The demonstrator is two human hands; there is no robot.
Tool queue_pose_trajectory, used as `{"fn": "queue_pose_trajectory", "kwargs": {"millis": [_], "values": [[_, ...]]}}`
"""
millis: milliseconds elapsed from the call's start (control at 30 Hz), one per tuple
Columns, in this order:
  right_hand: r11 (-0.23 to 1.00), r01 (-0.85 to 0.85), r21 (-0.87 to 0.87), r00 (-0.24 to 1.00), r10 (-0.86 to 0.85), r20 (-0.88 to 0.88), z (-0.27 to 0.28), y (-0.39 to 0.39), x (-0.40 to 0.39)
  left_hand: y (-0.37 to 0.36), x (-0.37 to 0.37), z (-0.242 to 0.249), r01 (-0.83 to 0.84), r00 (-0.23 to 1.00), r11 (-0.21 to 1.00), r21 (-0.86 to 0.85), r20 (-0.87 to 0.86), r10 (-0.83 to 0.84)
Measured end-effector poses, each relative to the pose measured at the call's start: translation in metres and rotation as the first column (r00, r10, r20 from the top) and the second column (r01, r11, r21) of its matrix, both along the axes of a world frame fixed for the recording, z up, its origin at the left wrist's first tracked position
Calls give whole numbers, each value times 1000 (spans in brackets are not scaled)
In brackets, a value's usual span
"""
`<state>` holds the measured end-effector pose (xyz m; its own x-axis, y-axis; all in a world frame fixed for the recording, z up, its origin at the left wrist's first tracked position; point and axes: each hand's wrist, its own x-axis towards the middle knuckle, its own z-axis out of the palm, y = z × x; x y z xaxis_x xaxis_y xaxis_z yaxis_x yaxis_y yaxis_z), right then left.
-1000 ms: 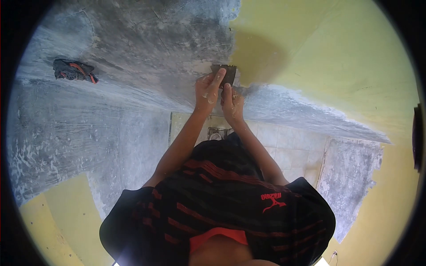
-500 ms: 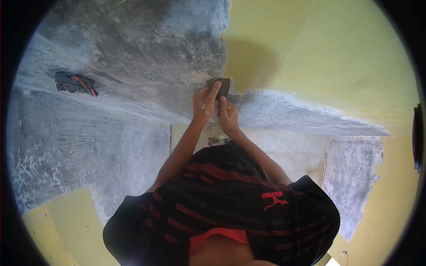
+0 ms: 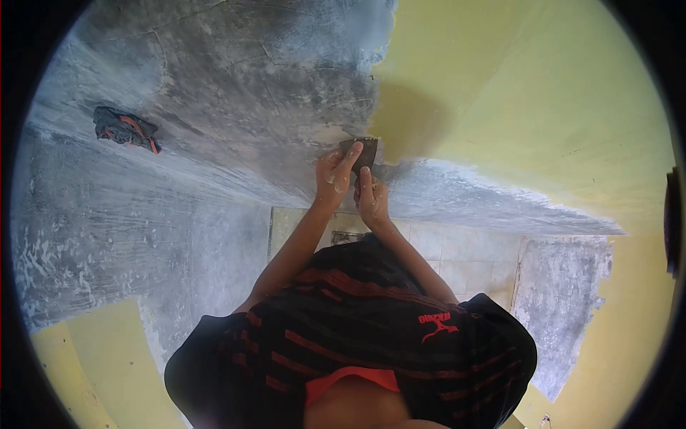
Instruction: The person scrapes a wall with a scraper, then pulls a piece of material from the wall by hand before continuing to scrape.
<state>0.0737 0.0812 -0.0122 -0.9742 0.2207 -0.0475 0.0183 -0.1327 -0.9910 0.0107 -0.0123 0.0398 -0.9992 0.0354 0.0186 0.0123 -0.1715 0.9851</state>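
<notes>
My left hand [image 3: 333, 177], whitened with dust, is closed on a dark flat scraper [image 3: 367, 154], its fingers pressed to the blade. Just below and to the right, my right hand [image 3: 372, 201] is wrapped round the scraper's lower end, where the handle is mostly hidden. The blade's upper edge, speckled with pale bits, lies at the wall where bare grey plaster [image 3: 286, 93] meets yellow-green paint [image 3: 486, 86].
A bunched dark cloth with orange trim [image 3: 127, 130] is against the grey wall on the left. Pale tiles [image 3: 464, 250] show below the wall, behind my arms. At the far right edge is a dark object [image 3: 670, 222].
The whole view has shifted a little. My hands and the scraper appear slightly lower and further right, along with the paint edge. Both hands keep their hold on the scraper.
</notes>
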Motion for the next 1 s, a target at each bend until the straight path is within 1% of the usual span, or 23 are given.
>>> {"fn": "queue_pose_trajectory", "kwargs": {"millis": [100, 133, 167, 200, 233, 300, 333, 367, 400, 433, 467, 500, 533, 600, 633, 700, 733, 800, 833, 900, 933, 1000], "values": [[1000, 18, 12, 1000, -18, 17, 2, 0, -1, 0, 0, -2, -3, 999, 999, 51, 37, 1], [1000, 14, 11, 1000, -15, 21, 1, 1, -2, -4, -3, -5, 9, 999, 1000, -10, 37, -8], [999, 16, 51, 1000, -17, 25, 0, 3, -2, -6, -4, -9, 21, 999, 997, -73, 41, -18], [996, 16, 91, 999, -19, 28, -1, 4, -2, -5, -4, -13, 18, 999, 997, -75, 46, -15], [996, 14, 89, 999, -16, 32, -2, 5, -2, -3, -3, -10, 9, 999, 999, -45, 37, -7], [987, 33, 160, 999, -34, 3, -5, 8, -4, -2, -3, -3, 0, 1000, 1000, -16, 31, 1], [987, 32, 159, 999, -33, 7, 3, 13, -7, -5, -3, 0, -8, 1000, 995, -100, 15, 9], [953, 67, 297, 996, -46, -79, 20, 19, -11, -5, -3, 8, -16, 1000, 983, -183, -1, 16], [898, 113, 425, 985, -47, -164, 33, 23, -15, -1, -6, 16, -15, 1000, 983, -183, 4, 16], [898, 109, 426, 987, -48, -151, 36, 24, -16, 7, -8, 33, -31, 999, 1000, -2, -21, 31], [923, 84, 375, 990, -35, -136, 37, 22, -15, 13, -6, 41, -40, 998, 984, 176, -39, 47], [944, 68, 323, 989, -22, -143, 42, 23, -20, 6, -14, 18, -17, 978, 996, 88, -208, 35], [944, 75, 321, 987, -24, -159, 43, 23, -20, 8, -15, 18, -14, 974, 996, 87, -223, 33], [997, -58, 52, 998, 57, 19, 31, 17, -4, 3, -5, 15, -65, 997, 998, 27, -33, 66], [997, -61, 44, 998, 60, 24, 26, 16, 0, -1, -2, 10, -68, 997, 997, 20, -28, 69], [974, -154, -165, 984, 167, 68, 18, 18, 6, -6, 1, -1, -32, 999, 988, -152, -16, 30], [974, -152, -165, 984, 166, 71, 17, 19, 6, -5, 2, -1, -30, 999, 988, -151, -13, 29], [941, -183, -283, 962, 231, 146, 15, 22, 6, -2, 3, -1, 5, 1000, 997, -71, 31, -3], [942, -182, -283, 962, 230, 146, 17, 23, 6, -2, 2, 0, 7, 1000, 998, -70, 30, -5], [939, -259, -228, 946, 294, 138, 22, 25, 5, -5, 1, 1, 1, 999, 994, -112, -41, -6], [939, -257, -230, 946, 293, 139, 19, 25, 5, -5, -1, -1, 3, 999, 993, -114, -40, -8], [914, -235, -331, 941, 299, 156, 11, 25, 2, -5, -6, -6, 18, 991, 997, -77, -131, -28]]}}
